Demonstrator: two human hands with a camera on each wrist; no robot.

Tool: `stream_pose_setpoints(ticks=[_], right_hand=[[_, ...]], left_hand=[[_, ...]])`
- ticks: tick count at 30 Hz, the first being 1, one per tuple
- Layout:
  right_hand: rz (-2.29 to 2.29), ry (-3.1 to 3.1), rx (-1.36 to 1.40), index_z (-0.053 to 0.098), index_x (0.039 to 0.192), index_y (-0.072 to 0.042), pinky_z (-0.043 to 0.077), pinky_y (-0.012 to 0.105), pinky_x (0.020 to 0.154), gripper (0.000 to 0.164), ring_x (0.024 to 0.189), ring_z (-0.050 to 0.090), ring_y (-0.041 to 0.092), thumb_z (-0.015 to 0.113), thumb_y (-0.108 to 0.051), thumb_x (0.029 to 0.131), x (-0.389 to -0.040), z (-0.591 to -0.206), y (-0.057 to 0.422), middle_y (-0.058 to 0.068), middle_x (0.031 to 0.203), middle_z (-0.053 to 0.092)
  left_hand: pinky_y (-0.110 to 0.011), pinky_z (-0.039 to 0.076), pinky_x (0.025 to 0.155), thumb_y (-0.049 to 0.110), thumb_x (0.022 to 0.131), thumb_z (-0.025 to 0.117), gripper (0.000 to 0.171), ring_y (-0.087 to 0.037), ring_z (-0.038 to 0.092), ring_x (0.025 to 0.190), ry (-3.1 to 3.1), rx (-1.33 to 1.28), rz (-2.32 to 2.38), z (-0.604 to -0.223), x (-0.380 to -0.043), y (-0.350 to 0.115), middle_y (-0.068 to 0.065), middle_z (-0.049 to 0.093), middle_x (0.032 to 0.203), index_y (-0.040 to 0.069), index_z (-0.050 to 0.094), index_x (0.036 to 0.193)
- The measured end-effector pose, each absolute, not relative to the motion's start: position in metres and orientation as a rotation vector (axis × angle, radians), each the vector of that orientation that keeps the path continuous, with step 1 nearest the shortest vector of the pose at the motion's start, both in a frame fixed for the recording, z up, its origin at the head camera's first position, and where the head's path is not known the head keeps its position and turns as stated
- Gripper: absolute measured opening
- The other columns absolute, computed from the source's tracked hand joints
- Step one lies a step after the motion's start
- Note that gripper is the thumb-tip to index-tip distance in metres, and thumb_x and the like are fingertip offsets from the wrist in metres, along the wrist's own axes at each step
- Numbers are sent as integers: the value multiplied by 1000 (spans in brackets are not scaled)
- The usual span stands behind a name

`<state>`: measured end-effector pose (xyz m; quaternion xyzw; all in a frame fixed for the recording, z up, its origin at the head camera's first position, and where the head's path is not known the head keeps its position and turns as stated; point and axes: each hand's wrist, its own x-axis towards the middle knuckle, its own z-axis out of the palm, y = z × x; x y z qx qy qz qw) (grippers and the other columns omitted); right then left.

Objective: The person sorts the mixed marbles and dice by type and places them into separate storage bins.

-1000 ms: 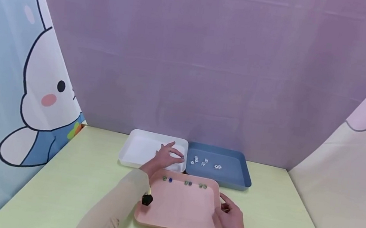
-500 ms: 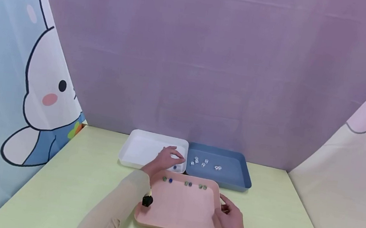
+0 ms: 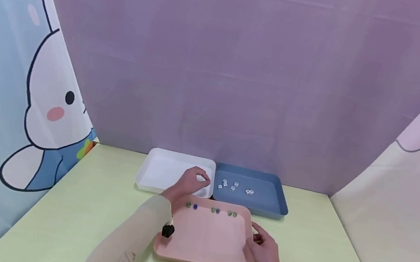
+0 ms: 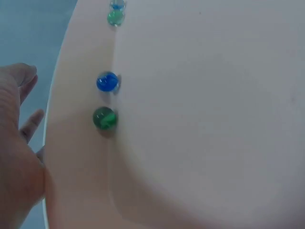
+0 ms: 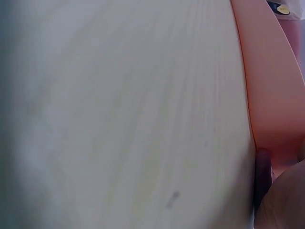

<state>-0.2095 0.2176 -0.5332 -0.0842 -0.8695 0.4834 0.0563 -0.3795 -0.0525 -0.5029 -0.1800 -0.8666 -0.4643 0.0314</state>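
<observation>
My left hand (image 3: 190, 182) is over the front right part of the white tray (image 3: 166, 153), thumb and index fingertips together by its right wall. No marble shows at those fingertips; I cannot tell if something small is pinched there. Nearer me is the pink tray (image 3: 205, 243), with my right hand (image 3: 264, 251) gripping its right wall, thumb on the inner side. Along the far inner wall of the pink tray sit several glass marbles in pairs, among them a blue marble (image 4: 107, 81) beside a green marble (image 4: 105, 118).
A blue tray (image 3: 270, 198) with several white dice (image 3: 233, 188) stands right of the white tray, behind the pink one. All rest on a pale yellow table (image 3: 81, 203). A purple curtain (image 3: 216, 71) hangs behind; printed cloths flank both sides.
A dark marble at my left fingertips showed below them in the white tray half a second ago and is now out of sight. The left fingers have drawn together. My right hand stays put.
</observation>
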Motion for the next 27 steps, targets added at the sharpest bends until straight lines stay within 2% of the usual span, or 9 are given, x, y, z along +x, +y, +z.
stream_pose_setpoints(ticks=[6, 11, 16, 19, 21, 25, 27], right_hand=[[1488, -2660, -297, 58, 134, -5, 46, 24, 61, 55, 73, 55, 16, 63, 0, 80, -205, -535, 221, 4, 83, 62], [1495, -2635, -276, 59, 133, -6, 46, 24, 62, 54, 73, 55, 17, 62, -1, 80, -207, -534, 219, 5, 83, 62], [1463, -2649, -261, 59, 134, -6, 46, 23, 60, 55, 71, 55, 16, 63, 0, 80, -208, -532, 219, 4, 81, 62], [1451, -2657, -239, 59, 134, -7, 46, 23, 60, 55, 71, 55, 16, 63, 1, 79, -209, -529, 220, 4, 80, 62], [1444, -2666, -213, 58, 134, -6, 47, 24, 60, 56, 72, 56, 15, 63, 1, 79, -209, -528, 221, 4, 81, 62], [1474, -2694, -168, 57, 135, -4, 48, 24, 61, 57, 74, 56, 16, 63, 2, 79, -211, -525, 223, 5, 82, 62], [1514, -2702, -150, 55, 136, -3, 49, 25, 61, 57, 75, 56, 17, 63, 3, 79, -211, -523, 225, 6, 83, 61]], left_hand=[[-42, 44, 96, 16, 88, 71, 6, -18, 57, 106, -2674, -782, -1365, -498, -371, -36, 6, 65, 98, 12, 76, 86], [-40, 44, 99, 16, 88, 70, 8, -16, 58, 107, -2716, -982, -1273, -480, -361, -21, 6, 65, 102, 12, 77, 88], [-42, 38, 105, 24, 88, 71, 9, -16, 51, 120, -2829, -1190, -920, -466, -345, 2, 10, 67, 108, 21, 79, 88], [-48, 29, 110, 29, 88, 70, 10, -16, 47, 125, -2881, -1307, -632, -460, -335, 17, 12, 65, 111, 27, 79, 93], [-52, 25, 111, 29, 88, 69, 14, -20, 43, 129, -2908, -1337, -461, -459, -329, 27, 9, 62, 118, 30, 78, 98], [-57, 27, 108, 29, 89, 67, 22, -32, 33, 136, -2951, -1299, -163, -462, -323, 39, 2, 53, 135, 36, 75, 108], [-56, 30, 107, 27, 90, 67, 24, -34, 32, 136, -2954, -1280, -61, -462, -321, 42, 2, 52, 136, 38, 73, 111]])
